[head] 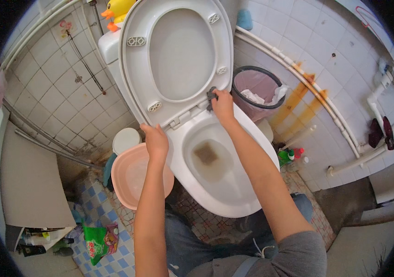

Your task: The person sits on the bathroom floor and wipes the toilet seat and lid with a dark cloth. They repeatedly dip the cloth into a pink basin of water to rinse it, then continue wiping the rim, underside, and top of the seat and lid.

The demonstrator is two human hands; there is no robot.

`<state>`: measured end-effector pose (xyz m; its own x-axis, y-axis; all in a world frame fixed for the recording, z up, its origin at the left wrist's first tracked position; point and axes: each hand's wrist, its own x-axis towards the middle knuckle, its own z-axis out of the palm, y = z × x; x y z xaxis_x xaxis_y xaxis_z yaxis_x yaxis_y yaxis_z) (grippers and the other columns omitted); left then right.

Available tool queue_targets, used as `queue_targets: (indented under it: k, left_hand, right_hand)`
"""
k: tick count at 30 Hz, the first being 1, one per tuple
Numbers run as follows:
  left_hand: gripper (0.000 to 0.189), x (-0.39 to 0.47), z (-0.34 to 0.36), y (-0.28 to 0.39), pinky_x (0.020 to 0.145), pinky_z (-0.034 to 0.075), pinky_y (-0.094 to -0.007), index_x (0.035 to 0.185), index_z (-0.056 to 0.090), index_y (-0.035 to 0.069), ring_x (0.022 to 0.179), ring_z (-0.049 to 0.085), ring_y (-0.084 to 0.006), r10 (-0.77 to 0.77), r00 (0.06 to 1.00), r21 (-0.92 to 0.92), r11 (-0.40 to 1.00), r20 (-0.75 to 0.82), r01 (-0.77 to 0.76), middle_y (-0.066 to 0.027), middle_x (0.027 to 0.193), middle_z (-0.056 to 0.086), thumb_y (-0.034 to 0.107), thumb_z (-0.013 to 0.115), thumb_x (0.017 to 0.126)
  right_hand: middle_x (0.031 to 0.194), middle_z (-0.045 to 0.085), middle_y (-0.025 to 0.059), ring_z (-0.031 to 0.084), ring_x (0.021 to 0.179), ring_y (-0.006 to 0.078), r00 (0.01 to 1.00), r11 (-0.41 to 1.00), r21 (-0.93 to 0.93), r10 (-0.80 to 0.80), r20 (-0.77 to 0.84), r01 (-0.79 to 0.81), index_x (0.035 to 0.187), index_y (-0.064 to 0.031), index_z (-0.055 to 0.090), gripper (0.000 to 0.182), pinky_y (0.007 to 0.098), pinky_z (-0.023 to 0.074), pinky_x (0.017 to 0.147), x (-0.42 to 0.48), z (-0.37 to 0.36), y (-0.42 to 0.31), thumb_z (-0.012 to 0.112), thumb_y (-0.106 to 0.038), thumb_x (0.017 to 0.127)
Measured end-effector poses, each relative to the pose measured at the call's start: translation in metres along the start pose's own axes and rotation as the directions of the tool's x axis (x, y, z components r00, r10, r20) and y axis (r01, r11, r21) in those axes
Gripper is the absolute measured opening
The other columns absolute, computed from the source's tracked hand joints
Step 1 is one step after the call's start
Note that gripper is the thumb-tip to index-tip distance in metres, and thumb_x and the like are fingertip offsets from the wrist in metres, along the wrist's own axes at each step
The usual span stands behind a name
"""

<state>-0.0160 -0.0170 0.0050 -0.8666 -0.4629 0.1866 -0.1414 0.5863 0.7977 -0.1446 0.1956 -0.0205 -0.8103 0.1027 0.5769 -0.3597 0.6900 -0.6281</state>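
Note:
A white toilet bowl [217, 194] stands before me, with murky water and a dark patch inside. Its seat [181, 55] and lid are raised. My right hand [223, 104] grips a dark grey cloth [211, 98] at the right seat hinge, against the rim's back edge. My left hand [156, 140] is at the lower left edge of the raised lid, near the left hinge; whether its fingers grip the edge is unclear. Below my left forearm sits a peach plastic basin [127, 187], partly hidden by that arm.
A lined waste bin [243, 97] with crumpled paper stands right of the toilet. Bottles [285, 155] are on the floor behind the bowl's right side. A yellow duck [119, 10] tops the tank [108, 48]. A green packet [94, 242] lies lower left. White pipes [287, 60] cross the right wall.

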Motion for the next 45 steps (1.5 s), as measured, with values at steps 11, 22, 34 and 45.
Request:
queue_targets:
  k: [11, 22, 34, 45]
  left_hand:
    - [0.038, 0.004, 0.000, -0.004, 0.077, 0.045, -0.0501, 0.117, 0.029, -0.007, 0.091, 0.057, -0.0493, 0.011, 0.999, -0.019, 1.000, -0.042, -0.012, -0.0345, 0.097, 0.058, 0.018, 0.044, 0.093]
    - [0.038, 0.001, -0.001, -0.001, 0.076, 0.045, -0.0499, 0.117, 0.027, -0.009, 0.089, 0.058, -0.0474, -0.042, 0.999, -0.035, 0.999, -0.011, 0.041, -0.0333, 0.094, 0.058, 0.015, 0.044, 0.093]
    - [0.046, 0.000, -0.003, -0.001, 0.077, 0.045, -0.0493, 0.122, 0.023, -0.013, 0.089, 0.057, -0.0477, 0.030, 1.000, 0.027, 0.999, 0.002, -0.030, -0.0349, 0.097, 0.057, 0.018, 0.043, 0.094]
    - [0.063, -0.032, 0.000, -0.015, 0.092, 0.039, -0.0488, 0.128, 0.030, -0.011, 0.118, 0.041, -0.0457, -0.022, 0.965, 0.233, 0.972, 0.261, -0.041, -0.0343, 0.126, 0.040, 0.028, 0.056, 0.086]
  right_hand:
    - [0.084, 0.059, 0.0169, 0.058, 0.080, 0.0336, 0.901, 0.936, 0.336, -0.231, 0.367, 0.103, 0.089, -0.0030, 0.062, 0.024, 0.0383, 0.0462, 0.071, -0.073, 0.029, -0.092, 0.061, 0.001, 0.066]
    - [0.091, 0.060, 0.0150, 0.059, 0.085, 0.0306, 0.990, 0.988, 0.058, -0.139, -0.019, 0.140, 0.088, -0.0037, 0.065, 0.022, 0.0370, 0.0473, 0.077, -0.006, -0.019, 0.039, 0.060, 0.005, 0.068]
    - [0.129, 0.046, 0.0227, 0.047, 0.116, 0.0380, 0.943, 0.924, -0.289, -0.167, 0.289, 0.252, 0.117, 0.0003, 0.054, 0.040, 0.0419, 0.0382, 0.099, -0.027, -0.018, 0.056, 0.061, -0.018, 0.082]
    - [0.127, 0.046, 0.0142, 0.042, 0.120, 0.0310, 0.936, 0.867, -0.389, -0.211, 0.281, 0.312, 0.110, -0.0017, 0.058, 0.033, 0.0446, 0.0386, 0.095, -0.027, -0.046, 0.064, 0.058, -0.014, 0.081]
